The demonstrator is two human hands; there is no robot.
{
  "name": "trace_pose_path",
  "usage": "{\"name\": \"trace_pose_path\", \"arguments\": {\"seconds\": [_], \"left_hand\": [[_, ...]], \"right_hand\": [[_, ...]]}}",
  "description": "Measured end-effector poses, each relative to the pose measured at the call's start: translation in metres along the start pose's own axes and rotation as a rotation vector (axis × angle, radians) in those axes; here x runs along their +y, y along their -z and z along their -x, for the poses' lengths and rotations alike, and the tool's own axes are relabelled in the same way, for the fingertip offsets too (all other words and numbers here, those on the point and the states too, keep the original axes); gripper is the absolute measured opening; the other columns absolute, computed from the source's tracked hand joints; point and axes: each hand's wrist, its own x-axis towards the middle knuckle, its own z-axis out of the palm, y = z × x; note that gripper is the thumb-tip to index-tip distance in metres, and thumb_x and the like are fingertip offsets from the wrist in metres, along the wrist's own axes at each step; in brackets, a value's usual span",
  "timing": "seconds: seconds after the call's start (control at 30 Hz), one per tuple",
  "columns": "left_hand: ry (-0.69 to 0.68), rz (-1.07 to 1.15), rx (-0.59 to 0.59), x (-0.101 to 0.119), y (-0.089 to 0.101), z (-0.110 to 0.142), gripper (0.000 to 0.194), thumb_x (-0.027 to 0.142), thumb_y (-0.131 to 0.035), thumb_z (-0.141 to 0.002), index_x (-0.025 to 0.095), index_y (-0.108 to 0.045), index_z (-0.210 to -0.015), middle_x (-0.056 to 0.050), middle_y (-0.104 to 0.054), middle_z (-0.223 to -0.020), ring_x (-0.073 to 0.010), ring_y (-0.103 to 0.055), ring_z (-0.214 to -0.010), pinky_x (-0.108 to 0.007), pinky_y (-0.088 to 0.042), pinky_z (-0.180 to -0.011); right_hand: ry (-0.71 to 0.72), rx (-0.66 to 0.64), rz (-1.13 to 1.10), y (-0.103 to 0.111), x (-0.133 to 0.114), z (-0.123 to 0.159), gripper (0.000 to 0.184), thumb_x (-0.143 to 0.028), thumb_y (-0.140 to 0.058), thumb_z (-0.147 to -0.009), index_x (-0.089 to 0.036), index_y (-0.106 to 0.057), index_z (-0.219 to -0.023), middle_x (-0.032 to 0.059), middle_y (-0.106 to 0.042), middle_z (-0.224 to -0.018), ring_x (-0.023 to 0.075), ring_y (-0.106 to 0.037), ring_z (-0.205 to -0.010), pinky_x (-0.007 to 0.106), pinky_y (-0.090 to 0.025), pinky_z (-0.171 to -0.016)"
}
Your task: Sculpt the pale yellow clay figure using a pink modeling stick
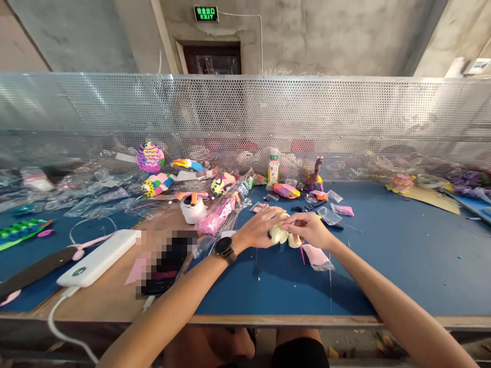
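Note:
Pale yellow modelling clay (279,234) is held over the blue table by my left hand (259,228), whose fingers curl round its far side. My right hand (311,230) pinches at the clay from the other side, thumb and fingertips close together. A second pale yellow lump (294,240) sits just below my right fingers; whether it joins the first piece I cannot tell. Close by on the table lies a pink clay packet (316,256) in clear plastic. A black watch (225,249) is on my left wrist.
A white power bank (97,258) and a phone (169,268) lie at left. Plastic bags with pink clay (217,217), a bottle (273,167) and several clay figures, including a round fish (150,157), stand farther back. A perforated metal screen (307,112) closes off the far edge.

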Motion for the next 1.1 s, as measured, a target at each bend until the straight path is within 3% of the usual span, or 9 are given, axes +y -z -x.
{"name": "trace_pose_path", "arguments": {"seconds": [0.17, 0.23, 0.37, 0.47, 0.7, 0.87, 1.1], "left_hand": [[0.025, 0.131, 0.021, -0.002, -0.005, 0.008, 0.054, 0.017, -0.061, -0.094, 0.026, -0.054, -0.148, -0.014, -0.056, -0.155, -0.0294, -0.052, -0.149, -0.051, -0.044, -0.125], [0.044, 0.196, 0.054, -0.002, -0.006, 0.009, 0.051, 0.019, -0.063, -0.095, 0.025, -0.054, -0.145, -0.015, -0.059, -0.153, -0.0287, -0.053, -0.148, -0.050, -0.044, -0.125], [0.117, 0.235, 0.135, 0.004, -0.004, 0.007, 0.041, 0.025, -0.068, -0.094, 0.021, -0.057, -0.133, -0.014, -0.067, -0.139, -0.0294, -0.062, -0.134, -0.049, -0.050, -0.115], [0.174, 0.271, 0.146, 0.010, 0.001, 0.005, 0.034, 0.029, -0.072, -0.092, 0.021, -0.058, -0.122, -0.011, -0.071, -0.125, -0.0272, -0.067, -0.117, -0.045, -0.054, -0.104], [0.124, 0.269, 0.068, 0.012, 0.002, 0.007, 0.044, 0.016, -0.075, -0.075, 0.023, -0.063, -0.116, -0.010, -0.064, -0.129, -0.0309, -0.057, -0.128, -0.052, -0.047, -0.113], [0.109, 0.323, 0.132, 0.013, -0.001, 0.007, 0.028, 0.017, -0.070, -0.081, 0.022, -0.063, -0.107, -0.011, -0.067, -0.126, -0.0285, -0.062, -0.125, -0.048, -0.050, -0.112], [0.143, 0.275, 0.146, 0.019, -0.007, 0.008, 0.027, 0.024, -0.068, -0.086, 0.024, -0.064, -0.113, -0.008, -0.072, -0.123, -0.0279, -0.068, -0.116, -0.046, -0.056, -0.104]], "right_hand": [[0.012, -0.009, -0.009, -0.001, 0.003, 0.001, 0.047, -0.067, -0.081, -0.083, -0.021, -0.078, -0.089, -0.0030, -0.058, -0.049, 0.0128, -0.050, -0.040, 0.027, -0.042, -0.042], [0.058, 0.012, -0.019, -0.005, 0.003, 0.003, 0.046, -0.066, -0.079, -0.086, -0.021, -0.078, -0.091, -0.0012, -0.061, -0.059, 0.0123, -0.051, -0.043, 0.027, -0.041, -0.042], [0.282, 0.095, 0.061, -0.016, 0.001, 0.006, 0.036, -0.060, -0.077, -0.092, -0.024, -0.082, -0.091, 0.0053, -0.065, -0.092, 0.0156, -0.060, -0.069, 0.030, -0.050, -0.056], [0.385, 0.127, 0.161, -0.021, 0.001, 0.006, 0.031, -0.056, -0.072, -0.098, -0.027, -0.084, -0.095, 0.0067, -0.061, -0.099, 0.0199, -0.060, -0.088, 0.032, -0.054, -0.069], [0.380, 0.130, 0.142, -0.023, 0.007, 0.005, 0.030, -0.055, -0.071, -0.099, -0.028, -0.083, -0.096, 0.0070, -0.060, -0.104, 0.0224, -0.057, -0.097, 0.037, -0.054, -0.080], [0.349, 0.110, 0.062, -0.027, 0.006, 0.006, 0.031, -0.058, -0.076, -0.094, -0.028, -0.084, -0.094, 0.0071, -0.061, -0.106, 0.0236, -0.058, -0.102, 0.039, -0.054, -0.088], [0.374, 0.051, 0.049, -0.029, 0.004, 0.009, 0.029, -0.056, -0.071, -0.099, -0.030, -0.085, -0.100, 0.0082, -0.062, -0.119, 0.0255, -0.060, -0.120, 0.047, -0.049, -0.112]]}}
